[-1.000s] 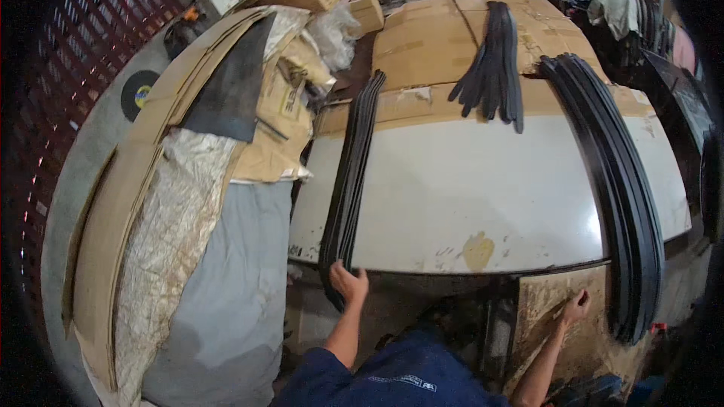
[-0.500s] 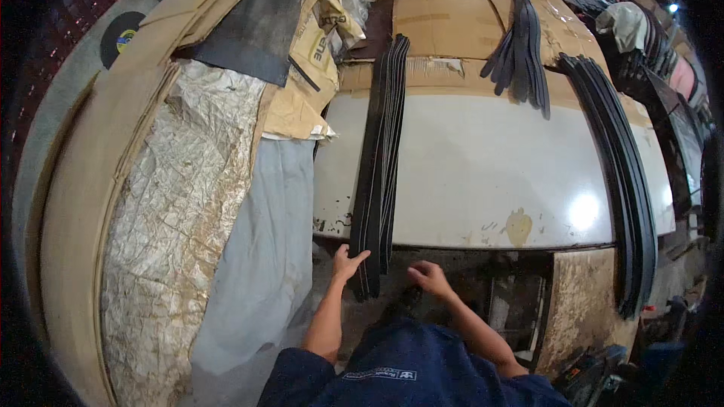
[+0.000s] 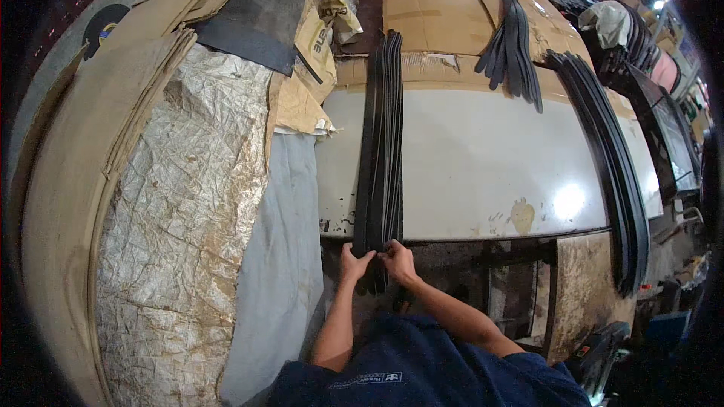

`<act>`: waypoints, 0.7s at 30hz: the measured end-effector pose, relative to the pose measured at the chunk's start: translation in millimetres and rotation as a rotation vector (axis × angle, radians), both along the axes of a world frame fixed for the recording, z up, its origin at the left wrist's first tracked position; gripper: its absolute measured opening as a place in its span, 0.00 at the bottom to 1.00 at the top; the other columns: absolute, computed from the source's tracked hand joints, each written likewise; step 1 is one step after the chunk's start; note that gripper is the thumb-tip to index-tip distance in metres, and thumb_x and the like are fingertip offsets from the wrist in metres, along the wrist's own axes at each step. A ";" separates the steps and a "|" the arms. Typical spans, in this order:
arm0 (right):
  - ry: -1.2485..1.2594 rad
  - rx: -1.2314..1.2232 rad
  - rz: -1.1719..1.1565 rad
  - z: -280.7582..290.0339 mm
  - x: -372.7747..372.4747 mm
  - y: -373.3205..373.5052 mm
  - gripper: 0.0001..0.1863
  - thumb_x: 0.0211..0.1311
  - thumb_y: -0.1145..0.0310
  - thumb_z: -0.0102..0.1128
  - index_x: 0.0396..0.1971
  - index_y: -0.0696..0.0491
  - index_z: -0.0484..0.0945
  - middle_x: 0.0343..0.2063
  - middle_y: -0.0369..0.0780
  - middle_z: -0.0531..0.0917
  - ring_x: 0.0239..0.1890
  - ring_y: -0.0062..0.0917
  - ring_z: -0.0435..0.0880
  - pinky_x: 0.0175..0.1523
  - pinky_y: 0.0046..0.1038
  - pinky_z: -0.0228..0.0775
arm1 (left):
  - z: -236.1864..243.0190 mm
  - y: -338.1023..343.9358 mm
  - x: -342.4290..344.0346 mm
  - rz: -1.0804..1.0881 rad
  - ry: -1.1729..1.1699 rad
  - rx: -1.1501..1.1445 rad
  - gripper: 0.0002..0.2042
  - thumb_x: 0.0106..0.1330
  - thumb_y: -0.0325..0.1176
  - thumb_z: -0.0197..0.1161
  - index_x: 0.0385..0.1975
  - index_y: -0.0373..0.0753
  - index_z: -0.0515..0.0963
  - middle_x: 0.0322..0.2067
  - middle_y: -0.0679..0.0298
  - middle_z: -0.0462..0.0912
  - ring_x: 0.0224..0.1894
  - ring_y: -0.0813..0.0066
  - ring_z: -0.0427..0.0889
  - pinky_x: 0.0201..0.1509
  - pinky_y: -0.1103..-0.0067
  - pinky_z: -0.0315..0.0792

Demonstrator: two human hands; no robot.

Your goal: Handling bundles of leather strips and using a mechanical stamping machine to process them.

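A bundle of long black strips [image 3: 381, 136] lies lengthwise over the pale table [image 3: 483, 166], its near ends hanging past the front edge. At that edge my left hand [image 3: 356, 262] grips the bundle's left side, thumb lying across the top. My right hand [image 3: 398, 262] is closed on the right side of the same strips, its thumb and fingers pinching near the left thumb. The two hands almost meet over the strips. The fingers beneath the bundle are hidden.
A second bundle of black strips [image 3: 603, 158] drapes over the table's right side. Shorter dark strips [image 3: 514, 53] lie on cardboard [image 3: 434, 15] at the back. On the left are a crinkled silvery sheet [image 3: 188, 203], grey cloth [image 3: 283, 249] and cardboard layers [image 3: 75, 181].
My right hand has moved left from beside the bundle and taken hold of the strips. The strips now lie closer together and straighter. My left hand stays at the bundle's left side.
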State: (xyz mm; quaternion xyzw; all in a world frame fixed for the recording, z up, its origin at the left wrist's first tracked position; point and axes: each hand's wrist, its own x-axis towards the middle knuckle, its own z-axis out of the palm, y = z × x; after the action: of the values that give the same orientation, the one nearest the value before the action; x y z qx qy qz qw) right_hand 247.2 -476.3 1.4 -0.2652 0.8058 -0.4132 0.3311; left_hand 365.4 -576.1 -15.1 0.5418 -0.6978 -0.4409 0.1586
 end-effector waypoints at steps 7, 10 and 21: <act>0.039 -0.018 -0.048 7.0 11.8 -1.8 0.14 0.55 0.68 0.65 0.39 0.60 0.77 0.30 0.48 0.83 0.36 0.40 0.84 0.42 0.36 0.74 | 19.5 -29.2 14.2 -0.001 -0.084 -0.151 0.29 0.48 0.42 0.75 0.45 0.30 0.72 0.41 0.48 0.79 0.45 0.57 0.79 0.49 0.67 0.72; -0.022 -0.042 -0.039 -3.3 8.8 2.5 0.13 0.57 0.71 0.59 0.41 0.59 0.79 0.33 0.49 0.84 0.39 0.39 0.84 0.44 0.34 0.74 | 34.6 -34.5 10.4 0.026 0.316 0.518 0.29 0.48 0.43 0.75 0.45 0.30 0.74 0.41 0.47 0.80 0.45 0.56 0.80 0.49 0.66 0.72; -0.351 -0.068 -0.097 -72.9 12.7 33.0 0.15 0.62 0.79 0.46 0.47 0.65 0.74 0.33 0.48 0.84 0.38 0.32 0.86 0.42 0.31 0.78 | 24.4 -7.9 -32.7 -0.048 -0.358 0.024 0.50 0.43 0.55 0.75 0.62 0.26 0.61 0.60 0.40 0.66 0.64 0.48 0.65 0.66 0.63 0.62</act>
State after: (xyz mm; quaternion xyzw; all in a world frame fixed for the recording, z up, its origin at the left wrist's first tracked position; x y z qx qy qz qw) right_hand 259.9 -443.2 -71.5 -0.1607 0.7331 -0.4957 0.4371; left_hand 332.7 -584.0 9.2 0.5965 -0.7225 -0.3493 0.0151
